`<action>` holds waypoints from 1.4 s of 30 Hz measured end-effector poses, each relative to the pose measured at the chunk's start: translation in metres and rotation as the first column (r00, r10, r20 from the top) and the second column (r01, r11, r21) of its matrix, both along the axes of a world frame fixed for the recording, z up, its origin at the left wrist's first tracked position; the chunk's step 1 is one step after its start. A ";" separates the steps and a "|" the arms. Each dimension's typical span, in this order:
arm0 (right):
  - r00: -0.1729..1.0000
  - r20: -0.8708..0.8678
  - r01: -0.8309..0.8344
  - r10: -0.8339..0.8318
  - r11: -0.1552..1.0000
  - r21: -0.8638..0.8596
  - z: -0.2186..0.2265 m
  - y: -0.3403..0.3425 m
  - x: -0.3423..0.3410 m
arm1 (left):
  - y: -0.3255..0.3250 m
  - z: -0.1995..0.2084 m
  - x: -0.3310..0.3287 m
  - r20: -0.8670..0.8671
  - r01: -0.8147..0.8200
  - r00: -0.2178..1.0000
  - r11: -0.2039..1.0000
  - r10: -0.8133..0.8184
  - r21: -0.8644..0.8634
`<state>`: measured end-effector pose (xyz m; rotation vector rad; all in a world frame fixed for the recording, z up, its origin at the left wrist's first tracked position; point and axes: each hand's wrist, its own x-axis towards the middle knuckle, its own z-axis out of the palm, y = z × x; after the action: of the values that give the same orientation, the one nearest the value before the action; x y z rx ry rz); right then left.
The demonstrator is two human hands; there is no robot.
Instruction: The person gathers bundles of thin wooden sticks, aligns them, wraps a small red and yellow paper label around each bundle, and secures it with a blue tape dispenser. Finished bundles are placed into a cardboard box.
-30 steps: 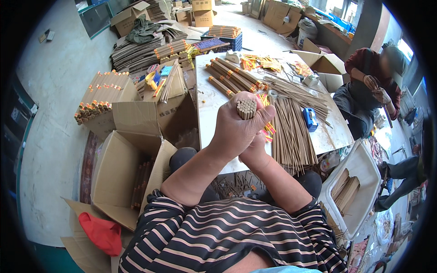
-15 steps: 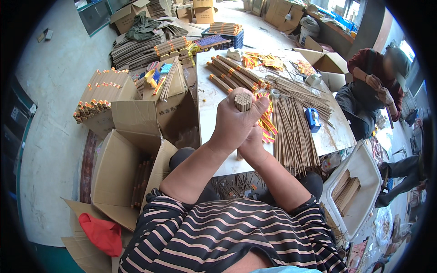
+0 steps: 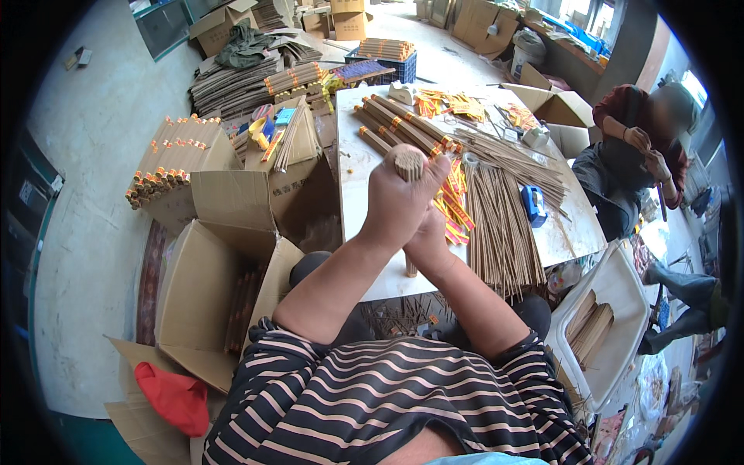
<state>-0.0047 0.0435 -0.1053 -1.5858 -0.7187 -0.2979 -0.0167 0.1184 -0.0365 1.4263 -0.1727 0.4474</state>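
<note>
Both of my hands are wrapped round an upright bundle of brown incense sticks (image 3: 409, 164) above the near left part of the table (image 3: 358, 263). My left hand (image 3: 390, 203) grips it near the top, leaving the round end of packed tips exposed. Lower down, my right hand (image 3: 428, 239) is closed on the same bundle, and its bottom end pokes out below. Just right of my hands lie red and yellow paper labels (image 3: 457, 203) and a wide spread of loose incense sticks (image 3: 504, 225). Behind them are wrapped incense bundles (image 3: 403, 124) with red and yellow bands.
A blue tape dispenser (image 3: 533, 205) stands right of the loose sticks. Open cardboard boxes (image 3: 205, 291) crowd my left, near stacked bundles (image 3: 174, 159). At right is a white tub (image 3: 620, 341) holding sticks. Another person (image 3: 635, 155) works seated beyond the table's right side.
The bundle's top end has shifted slightly up and left, and more of its bottom end shows. Both hands keep their grip. At far right, another person's legs have moved.
</note>
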 end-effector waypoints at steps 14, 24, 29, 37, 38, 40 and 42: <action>0.995 -0.102 -0.013 -0.002 0.990 -0.143 0.001 -0.006 -0.010 | -0.003 -0.003 -0.020 0.123 -0.048 0.992 0.990 0.032 0.131; 1.000 0.007 -0.015 0.014 0.982 0.186 0.062 -0.077 -0.061 | 0.004 0.008 -0.051 0.447 -0.378 0.892 0.652 0.066 0.658; 0.908 0.325 0.341 -0.263 0.916 -0.210 0.071 -0.075 -0.076 | -0.013 -0.006 -0.063 0.407 -0.332 0.912 0.484 -0.055 0.810; 0.854 0.372 0.450 -0.363 0.875 -0.181 0.046 -0.087 -0.073 | -0.019 -0.030 -0.079 -0.062 0.162 0.981 0.597 -0.185 0.786; 0.867 0.323 0.451 -0.378 0.873 -0.188 0.044 -0.089 -0.073 | -0.017 -0.035 -0.080 -0.127 0.228 0.969 0.579 -0.210 0.783; 0.883 0.308 0.422 -0.354 0.885 -0.196 0.041 -0.088 -0.072 | -0.016 -0.054 -0.075 -0.167 0.310 0.948 0.679 -0.270 0.665; 0.902 0.281 0.392 -0.327 0.894 -0.217 0.041 -0.089 -0.073 | -0.016 -0.063 -0.072 -0.162 0.343 0.935 0.694 -0.315 0.633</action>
<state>-0.0774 -0.0459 -0.0640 -1.9684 -0.6609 -0.7011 -0.0886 0.1026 -0.0996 2.0458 -0.5934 0.0385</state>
